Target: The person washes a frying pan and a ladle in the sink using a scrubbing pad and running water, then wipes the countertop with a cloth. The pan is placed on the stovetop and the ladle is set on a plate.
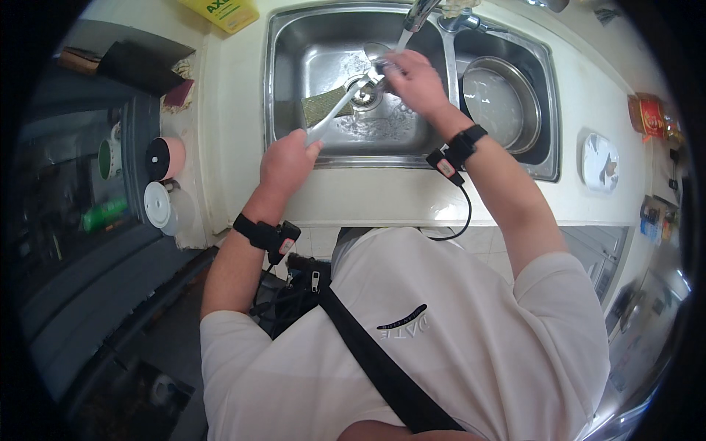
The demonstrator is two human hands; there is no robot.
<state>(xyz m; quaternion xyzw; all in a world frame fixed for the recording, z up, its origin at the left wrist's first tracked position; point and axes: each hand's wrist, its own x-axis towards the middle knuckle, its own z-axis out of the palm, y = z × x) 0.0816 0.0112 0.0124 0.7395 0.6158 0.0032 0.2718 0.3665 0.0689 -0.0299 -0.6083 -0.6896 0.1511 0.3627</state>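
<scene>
My left hand (289, 162) grips the pale handle of a long-handled spoon or ladle (343, 105), held slantwise over the large basin of a stainless steel sink (287, 60). Its rounded metal head lies towards the tap. Up near that head, my right hand (416, 82) is closed around the utensil's neck, its fingertips blurred. Water (405, 38) runs from the tap (420, 15) beside my right fingers. Below the handle, a greenish scouring pad (328, 106) rests on the basin floor, left of the drain strainer (364, 95).
In the smaller right basin stands a round metal pot (499, 105) with cloudy liquid. A yellow AXE container (226, 14) is at the back left. A pink cup with a dark lid (168, 159) and a white-lidded container (158, 205) sit at left; a white dish (600, 162) lies right.
</scene>
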